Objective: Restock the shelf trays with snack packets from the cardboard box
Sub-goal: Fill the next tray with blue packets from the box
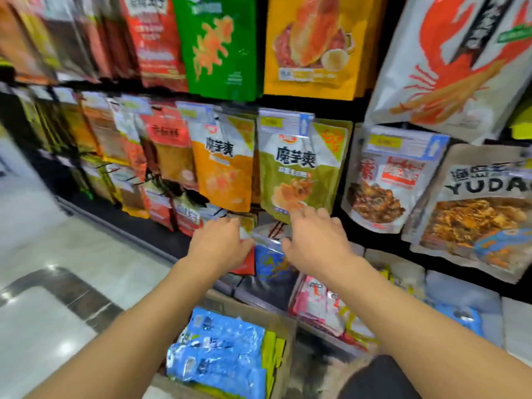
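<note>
My left hand (219, 245) reaches to the lower shelf row, and its curled fingers hold the left top edge of a blue snack packet (269, 259) with a silvery top. My right hand (316, 240) is just right of that packet with its fingers spread. Its thumb is at the packet's top right corner, below a green hanging packet (293, 168). The cardboard box (283, 319) stands on the floor under my forearms. It holds several blue packets (218, 352) and some yellow-green ones (272, 355). The view is blurred, so I cannot tell how firm the grip is.
Rows of hanging snack bags fill the shelf: an orange packet (224, 168) left of the green one, white bags (383, 180) at right, a large lobster-print bag (449, 59) above. Pink and white packets (319, 303) lie in the bottom tray. Pale tiled floor (57, 254) spreads left.
</note>
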